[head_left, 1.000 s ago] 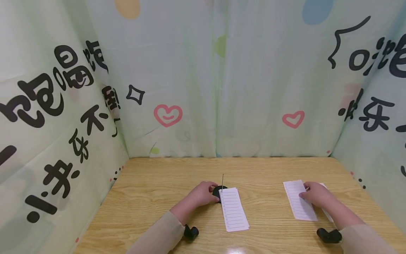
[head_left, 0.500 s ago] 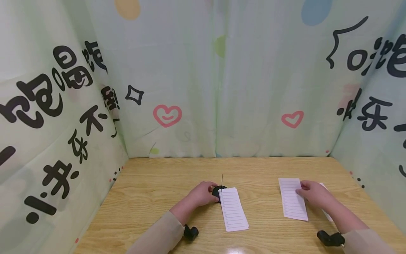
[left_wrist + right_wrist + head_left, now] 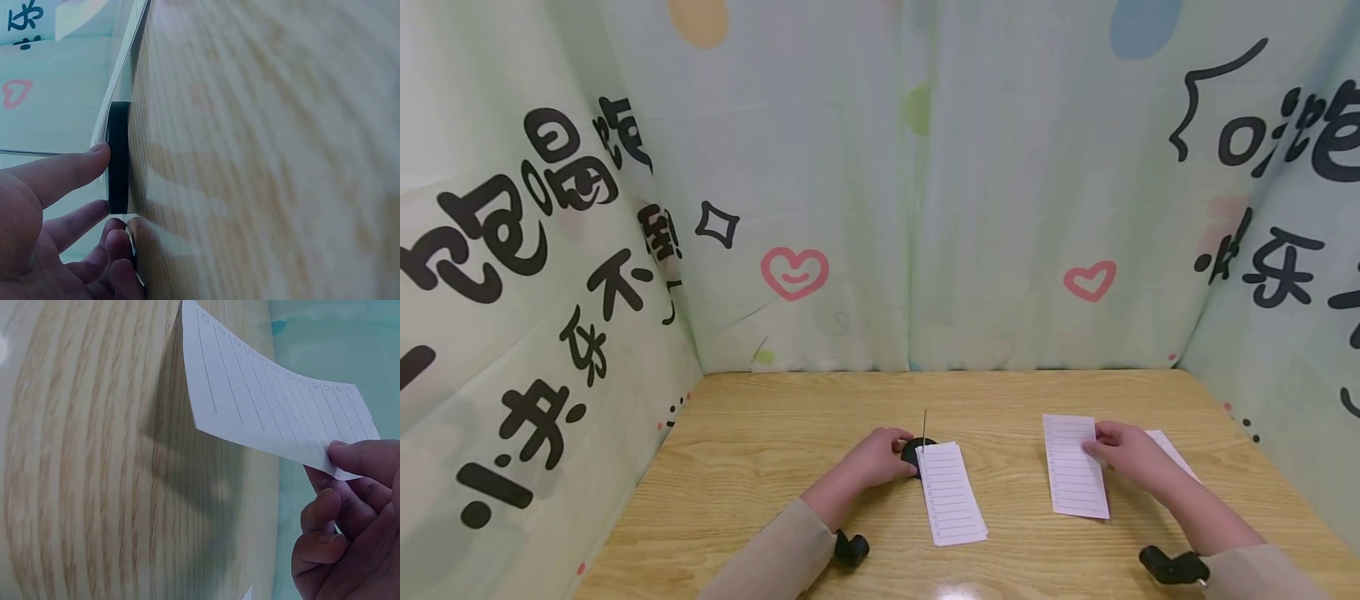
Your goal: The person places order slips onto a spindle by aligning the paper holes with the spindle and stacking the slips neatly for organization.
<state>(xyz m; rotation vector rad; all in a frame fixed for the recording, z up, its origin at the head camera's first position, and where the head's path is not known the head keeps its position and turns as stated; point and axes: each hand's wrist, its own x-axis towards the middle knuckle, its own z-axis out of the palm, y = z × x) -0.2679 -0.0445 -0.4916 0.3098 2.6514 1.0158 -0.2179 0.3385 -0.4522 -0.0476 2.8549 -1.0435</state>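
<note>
My left hand (image 3: 876, 458) pinches the round black base (image 3: 910, 452) of a bill spike, its thumb and a finger on the rim in the left wrist view. The spike's thin needle (image 3: 925, 423) stands upright. Several lined paper sheets (image 3: 955, 496) lie on the base, their top edge at the needle and the rest toward me. Over to the right, my right hand (image 3: 1127, 454) pinches one lined sheet (image 3: 1073, 471) by its right edge between thumb and fingers. That sheet (image 3: 269, 394), printed with small checkboxes, is bowed and raised off the table in the right wrist view.
More white paper (image 3: 1172, 454) lies on the table, partly behind the right forearm. The wooden table (image 3: 775, 417) ends at a printed curtain (image 3: 865, 317) behind and at both sides. Black camera mounts (image 3: 852, 550) sit at both wrists.
My right hand has moved left with its lined sheet, and the sheet has turned more upright in view. Paper behind the right hand shows more. The left hand stays on the bill spike.
</note>
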